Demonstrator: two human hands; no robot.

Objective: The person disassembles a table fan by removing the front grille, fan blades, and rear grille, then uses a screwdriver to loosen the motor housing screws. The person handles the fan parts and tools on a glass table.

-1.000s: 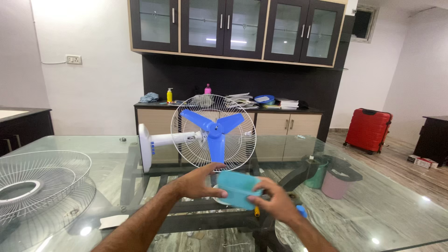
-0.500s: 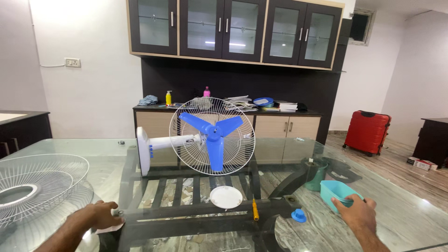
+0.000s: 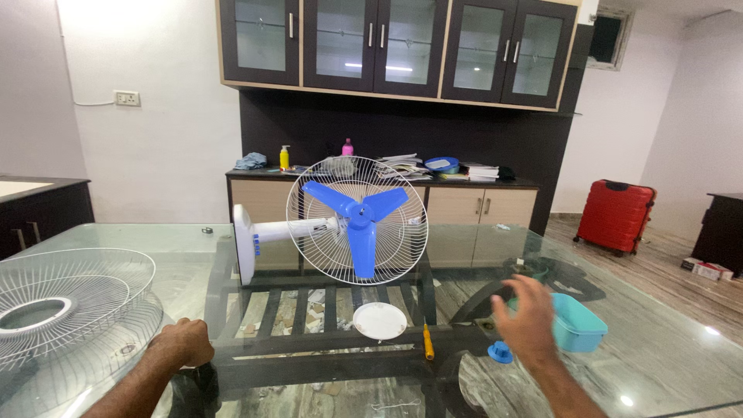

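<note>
1. Left hand curled into a loose fist, resting near the left edge of the glass tabletop; cannot tell if anything is inside it.
2. Right hand raised over the tabletop's right side, fingers spread apart, gripping nothing.
3. Light blue rectangular plastic tub sits just behind the right hand, partly hidden by it; touching or not, cannot tell.
4. Small blue round plastic cap lies on the glass, near and just left of the right wrist.
5. Yellow-handled screwdriver lies centre, beside a white round plastic disc.
6. White table fan with blue blades and rear wire guard lies on its side, far centre.
7. Loose white wire front grille lies flat, far left, just beside the left hand.
</note>
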